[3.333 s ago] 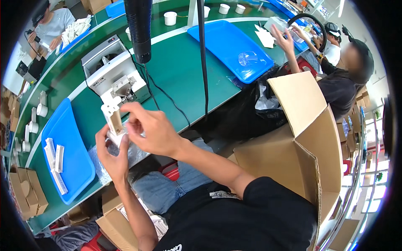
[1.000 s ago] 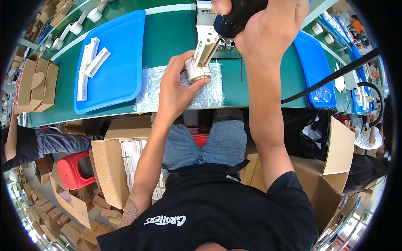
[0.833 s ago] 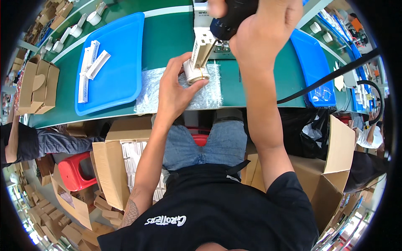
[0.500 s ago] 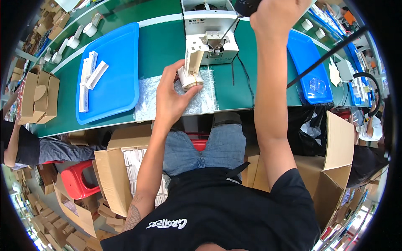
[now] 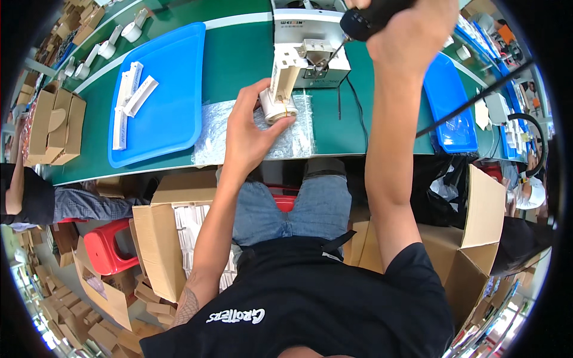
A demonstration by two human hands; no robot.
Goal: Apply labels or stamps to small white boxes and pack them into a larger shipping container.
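Note:
My left hand (image 5: 253,128) is closed round the base of a white cylindrical fixture (image 5: 278,112), thumb in front and fingers behind. A long pale rectangular arm (image 5: 285,74) rises from that fixture. In my right hand (image 5: 412,45), at the upper right, is a black electric screwdriver (image 5: 363,22). Its thin bit slants down to the left, with the tip at the front of a grey screw feeder (image 5: 325,79). Whether the tip touches a screw is too small to tell. Clear bubble wrap (image 5: 218,134) lies under the fixture on the green bench.
A blue tray (image 5: 173,113) at left holds several white rectangular pieces (image 5: 141,96). A smaller blue tray (image 5: 456,113) is at right. Similar white fixtures (image 5: 131,31) line the far left shelf. Open cartons (image 5: 156,250) flank my legs. A cable (image 5: 471,101) crosses at right.
The view has shifted slightly. My right hand has brought the screwdriver lower, nearer the front of the feeder. My left hand keeps the same hold on the fixture.

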